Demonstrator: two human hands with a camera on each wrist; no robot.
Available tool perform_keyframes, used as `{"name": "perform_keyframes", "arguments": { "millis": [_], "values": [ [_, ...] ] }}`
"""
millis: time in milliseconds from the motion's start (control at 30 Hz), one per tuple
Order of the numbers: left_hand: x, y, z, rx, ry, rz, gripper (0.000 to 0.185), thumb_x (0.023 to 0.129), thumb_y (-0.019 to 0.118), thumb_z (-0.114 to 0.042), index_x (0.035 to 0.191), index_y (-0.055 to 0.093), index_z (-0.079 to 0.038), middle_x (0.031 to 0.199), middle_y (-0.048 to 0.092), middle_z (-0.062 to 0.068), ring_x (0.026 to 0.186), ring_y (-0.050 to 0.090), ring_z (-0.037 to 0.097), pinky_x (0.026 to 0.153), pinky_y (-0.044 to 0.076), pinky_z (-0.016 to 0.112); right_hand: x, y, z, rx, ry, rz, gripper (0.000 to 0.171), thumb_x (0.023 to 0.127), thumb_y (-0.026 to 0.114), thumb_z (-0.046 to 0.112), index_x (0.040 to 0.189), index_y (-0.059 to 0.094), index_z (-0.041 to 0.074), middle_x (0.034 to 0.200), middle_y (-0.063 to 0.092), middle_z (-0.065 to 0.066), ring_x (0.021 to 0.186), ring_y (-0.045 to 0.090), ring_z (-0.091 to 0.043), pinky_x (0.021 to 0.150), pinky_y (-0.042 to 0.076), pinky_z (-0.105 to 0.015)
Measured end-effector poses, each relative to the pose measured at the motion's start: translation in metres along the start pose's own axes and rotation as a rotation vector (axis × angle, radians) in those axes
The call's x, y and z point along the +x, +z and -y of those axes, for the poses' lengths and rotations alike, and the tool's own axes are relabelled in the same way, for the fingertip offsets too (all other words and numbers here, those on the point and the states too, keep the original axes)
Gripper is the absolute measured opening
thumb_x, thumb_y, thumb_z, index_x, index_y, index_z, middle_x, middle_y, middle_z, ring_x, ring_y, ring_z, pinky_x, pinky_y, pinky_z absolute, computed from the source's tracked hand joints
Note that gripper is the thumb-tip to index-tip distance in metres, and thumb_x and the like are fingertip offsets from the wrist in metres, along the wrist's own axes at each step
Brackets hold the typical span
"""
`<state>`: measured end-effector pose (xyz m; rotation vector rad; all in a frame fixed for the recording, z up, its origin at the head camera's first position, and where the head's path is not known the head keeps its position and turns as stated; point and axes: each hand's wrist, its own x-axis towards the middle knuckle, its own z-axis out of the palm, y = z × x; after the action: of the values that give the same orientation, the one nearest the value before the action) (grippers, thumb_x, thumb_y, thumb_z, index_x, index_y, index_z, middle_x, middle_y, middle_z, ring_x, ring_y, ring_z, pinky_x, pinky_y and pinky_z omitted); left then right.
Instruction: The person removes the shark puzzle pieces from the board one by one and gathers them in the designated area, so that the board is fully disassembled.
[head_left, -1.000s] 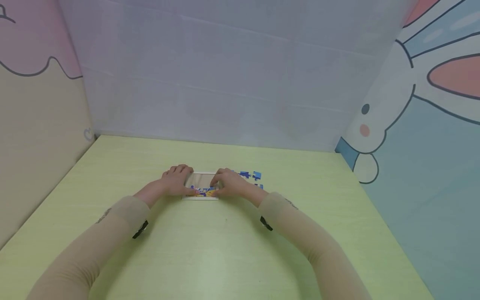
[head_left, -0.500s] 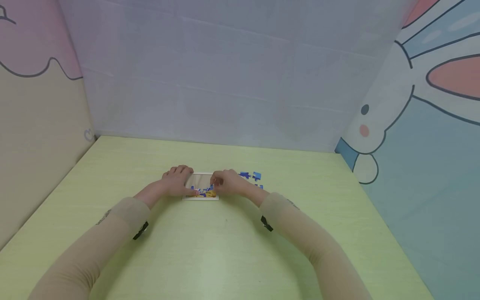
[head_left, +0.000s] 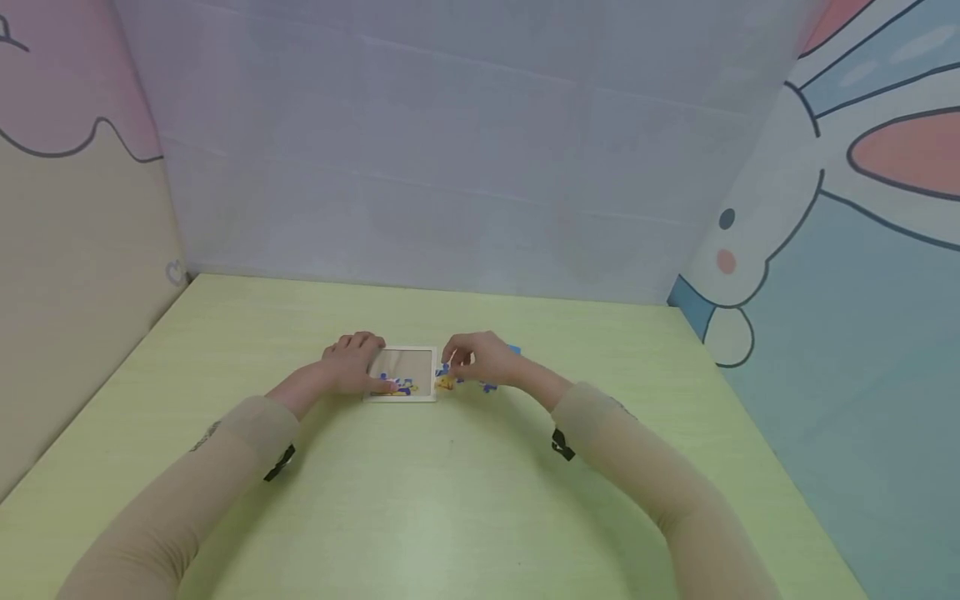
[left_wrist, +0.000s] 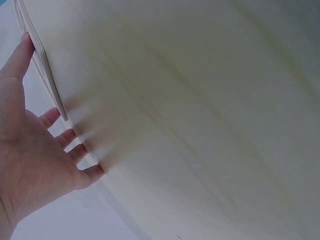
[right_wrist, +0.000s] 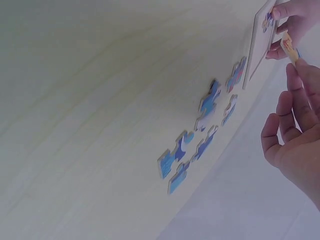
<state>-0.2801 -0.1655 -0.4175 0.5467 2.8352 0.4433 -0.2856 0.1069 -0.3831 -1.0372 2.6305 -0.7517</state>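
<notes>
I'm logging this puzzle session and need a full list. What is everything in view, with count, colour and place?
tray: one, pale wood with white rim, mid-table, a few blue and yellow pieces set along its near edge
held piece: one, yellow-orange, pinched just right of the tray
loose pieces: about seven, blue, flat on the table right of the tray
table: one, light green
backdrop: pale lilac behind; pink and beige wall on the left, blue wall with a rabbit drawing on the right
sleeves: two, beige
left hand: rests on the tray's left edge
right hand: pinches the held piece
</notes>
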Motion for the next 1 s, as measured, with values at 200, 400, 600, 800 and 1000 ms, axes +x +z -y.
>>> {"name": "perform_keyframes", "arguments": {
  "millis": [200,400,600,800,1000],
  "values": [
    [0.0,0.0,0.003,0.007,0.004,-0.003,0.092,0.079,0.064,-0.06,0.143,0.032,-0.003,0.15,0.023,0.024,0.134,0.021,0.049,0.105,0.019,0.067,-0.016,-0.011,-0.01,-0.013,0.008,0.016,0.018,0.089,0.067,0.018,0.106,0.065,0.014,0.087,0.067,0.007,0.078,0.059,-0.007,0.066,0.049,-0.022],
    [-0.001,-0.001,0.002,-0.002,0.012,-0.009,0.091,0.079,0.064,-0.06,0.143,0.033,-0.003,0.149,0.024,0.025,0.133,0.021,0.05,0.104,0.019,0.069,-0.034,-0.02,-0.016,0.01,0.003,0.022,0.016,0.089,0.066,0.014,0.104,0.067,0.01,0.086,0.068,0.005,0.078,0.061,-0.008,0.069,0.05,-0.024],
    [0.0,0.0,0.003,-0.005,0.017,-0.012,0.093,0.079,0.064,-0.061,0.143,0.032,-0.001,0.149,0.023,0.026,0.133,0.021,0.051,0.103,0.019,0.069,-0.052,-0.025,-0.028,0.055,0.016,0.06,0.013,0.089,0.065,0.015,0.102,0.067,0.013,0.085,0.066,0.006,0.079,0.06,-0.007,0.071,0.05,-0.025],
    [0.0,0.0,0.002,0.008,0.022,-0.017,0.094,0.078,0.063,-0.063,0.143,0.032,-0.001,0.148,0.025,0.026,0.132,0.022,0.051,0.103,0.02,0.069,-0.066,-0.025,-0.044,0.064,0.005,0.09,0.012,0.088,0.065,0.014,0.1,0.067,0.012,0.084,0.064,0.006,0.078,0.057,-0.009,0.07,0.05,-0.026],
    [0.001,0.001,0.003,0.03,0.02,-0.014,0.094,0.079,0.062,-0.063,0.143,0.032,-0.002,0.148,0.025,0.027,0.133,0.022,0.051,0.103,0.02,0.069,-0.077,-0.026,-0.057,0.059,0.021,0.107,0.012,0.087,0.067,0.015,0.099,0.067,0.014,0.086,0.063,0.006,0.079,0.055,-0.008,0.071,0.049,-0.025]
  ]
}}
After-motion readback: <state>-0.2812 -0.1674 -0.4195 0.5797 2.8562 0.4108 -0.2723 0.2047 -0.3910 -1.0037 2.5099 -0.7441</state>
